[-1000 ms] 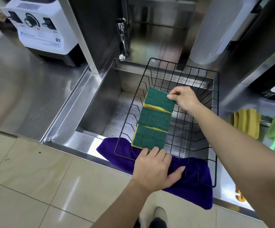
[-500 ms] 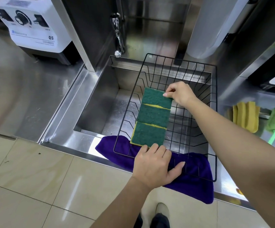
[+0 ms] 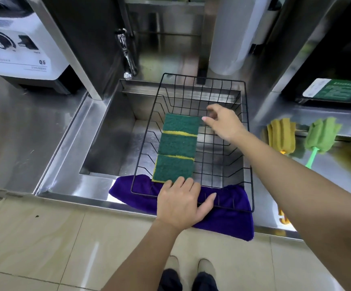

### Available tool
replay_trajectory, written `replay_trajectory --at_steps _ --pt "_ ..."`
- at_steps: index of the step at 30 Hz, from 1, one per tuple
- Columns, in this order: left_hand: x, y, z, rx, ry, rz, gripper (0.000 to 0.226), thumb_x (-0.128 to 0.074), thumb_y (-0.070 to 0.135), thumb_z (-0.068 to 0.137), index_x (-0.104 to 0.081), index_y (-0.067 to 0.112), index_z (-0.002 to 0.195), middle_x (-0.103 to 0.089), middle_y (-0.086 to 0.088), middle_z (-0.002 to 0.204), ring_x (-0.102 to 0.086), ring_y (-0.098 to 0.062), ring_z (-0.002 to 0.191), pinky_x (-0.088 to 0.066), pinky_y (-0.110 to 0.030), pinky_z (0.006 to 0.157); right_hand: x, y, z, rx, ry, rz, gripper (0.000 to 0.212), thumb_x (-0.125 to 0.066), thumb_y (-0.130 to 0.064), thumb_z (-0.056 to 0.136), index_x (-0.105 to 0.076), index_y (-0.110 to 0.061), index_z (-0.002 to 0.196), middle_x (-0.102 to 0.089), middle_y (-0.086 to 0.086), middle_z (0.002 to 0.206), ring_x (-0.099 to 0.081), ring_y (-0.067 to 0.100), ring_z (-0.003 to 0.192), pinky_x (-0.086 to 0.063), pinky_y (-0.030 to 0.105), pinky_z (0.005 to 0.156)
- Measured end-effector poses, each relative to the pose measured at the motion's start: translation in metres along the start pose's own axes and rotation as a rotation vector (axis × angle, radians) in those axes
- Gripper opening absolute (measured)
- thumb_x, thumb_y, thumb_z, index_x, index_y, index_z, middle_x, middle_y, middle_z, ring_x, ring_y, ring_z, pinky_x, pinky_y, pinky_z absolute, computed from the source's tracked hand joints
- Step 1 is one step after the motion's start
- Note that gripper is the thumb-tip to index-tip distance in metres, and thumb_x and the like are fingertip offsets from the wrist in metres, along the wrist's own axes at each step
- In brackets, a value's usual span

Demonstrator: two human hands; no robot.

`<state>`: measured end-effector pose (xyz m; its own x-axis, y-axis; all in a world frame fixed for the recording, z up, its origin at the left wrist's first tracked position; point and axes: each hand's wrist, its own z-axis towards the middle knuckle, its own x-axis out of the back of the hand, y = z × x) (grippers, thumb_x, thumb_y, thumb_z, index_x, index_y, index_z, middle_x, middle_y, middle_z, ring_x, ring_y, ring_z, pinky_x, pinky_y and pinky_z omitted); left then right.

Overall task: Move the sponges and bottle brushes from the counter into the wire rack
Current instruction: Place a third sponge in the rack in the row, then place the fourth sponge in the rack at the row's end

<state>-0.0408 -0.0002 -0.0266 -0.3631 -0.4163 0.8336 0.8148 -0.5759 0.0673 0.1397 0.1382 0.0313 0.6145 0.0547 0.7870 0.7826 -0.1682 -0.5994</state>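
White blender base [image 3: 21, 51], 10 o'clock: "Q5" printed in dark characters at lower right of front panel; small blue logo with line of fine print at lower left, illegible; tiny captions under dial and switches, illegible. Green-and-white label card [image 3: 336, 90], 2 o'clock: white lettering on green field, blurred, unreadable.

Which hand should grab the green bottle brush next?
Right. The right hand is open and free above the wire rack, nearest the green bottle brush on the counter. The left hand rests on the rack's front edge.
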Motion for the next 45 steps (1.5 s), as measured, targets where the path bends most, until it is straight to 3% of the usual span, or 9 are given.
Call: replay_trajectory --at_steps 8,14,20,26,32,39,45 --pt "0.002 0.014 0.006 -0.057 -0.080 0.012 0.057 -0.035 0.055 0.097 -0.057 0.013 0.064 -0.054 -0.002 0.061 -0.052 -0.024 0.058 -0.038 -0.036 0.060 0.063 0.055 -0.060 -0.012 0.264 -0.222 0.054 -0.052 -0.039 0.092 -0.041 -0.012 0.138 -0.048 0.012 0.138 -0.048 0.031 0.126 -0.041 0.042 0.101" --pt "-0.011 0.096 0.022 -0.100 -0.237 -0.009 0.053 -0.041 0.058 0.086 -0.061 0.012 0.068 -0.057 -0.004 0.065 -0.056 -0.026 0.061 -0.044 -0.035 0.058 0.108 0.132 -0.099 -0.306 0.420 -0.309 0.068 -0.056 -0.041 0.088 -0.030 -0.012 0.143 -0.043 0.016 0.140 -0.043 0.035 0.127 -0.036 0.046 0.102" --pt "-0.021 0.099 0.020 -0.093 -0.168 0.034 0.052 -0.045 0.054 0.089 -0.054 0.010 0.064 -0.052 -0.006 0.062 -0.054 -0.027 0.057 -0.042 -0.036 0.054 0.140 0.208 -0.129 -0.522 0.458 -0.309 0.077 -0.062 -0.040 0.084 -0.026 -0.008 0.143 -0.034 0.017 0.147 -0.030 0.034 0.136 -0.027 0.047 0.107" --pt "-0.019 0.100 0.020 -0.075 -0.111 0.033 0.064 -0.028 0.056 0.098 -0.055 0.010 0.064 -0.053 -0.006 0.061 -0.054 -0.027 0.057 -0.041 -0.035 0.053 0.151 0.253 -0.145 -0.686 0.371 -0.261 0.091 -0.066 -0.043 0.078 -0.016 -0.010 0.146 -0.024 0.014 0.150 -0.018 0.029 0.143 -0.021 0.047 0.111" --pt "-0.019 0.102 0.022 -0.064 -0.099 0.046 0.066 -0.024 0.057 0.100 -0.054 0.011 0.063 -0.053 -0.005 0.061 -0.054 -0.027 0.057 -0.040 -0.034 0.053 0.157 0.266 -0.149 -0.774 0.306 -0.304 0.077 -0.067 -0.038 0.075 -0.026 -0.018 0.138 -0.038 0.023 0.135 -0.035 0.039 0.129 -0.027 0.047 0.104" --pt "-0.017 0.102 0.023 -0.061 -0.129 0.039 0.054 -0.038 0.053 0.092 -0.056 0.010 0.065 -0.055 -0.004 0.062 -0.055 -0.025 0.058 -0.041 -0.032 0.053 0.164 0.229 -0.137 -0.581 0.753 -0.022 0.070 -0.069 -0.040 0.075 -0.038 -0.006 0.128 -0.041 0.020 0.130 -0.044 0.039 0.122 -0.034 0.048 0.101" --pt "-0.013 0.100 0.025 -0.038 -0.163 0.006 0.049 -0.043 0.053 0.087 -0.058 0.011 0.066 -0.057 -0.002 0.064 -0.057 -0.024 0.059 -0.044 -0.032 0.055 0.165 0.160 -0.107 -0.283 0.769 0.183 0.067 -0.072 -0.035 0.076 -0.039 -0.004 0.126 -0.041 0.016 0.131 -0.046 0.029 0.119 -0.040 0.038 0.101"
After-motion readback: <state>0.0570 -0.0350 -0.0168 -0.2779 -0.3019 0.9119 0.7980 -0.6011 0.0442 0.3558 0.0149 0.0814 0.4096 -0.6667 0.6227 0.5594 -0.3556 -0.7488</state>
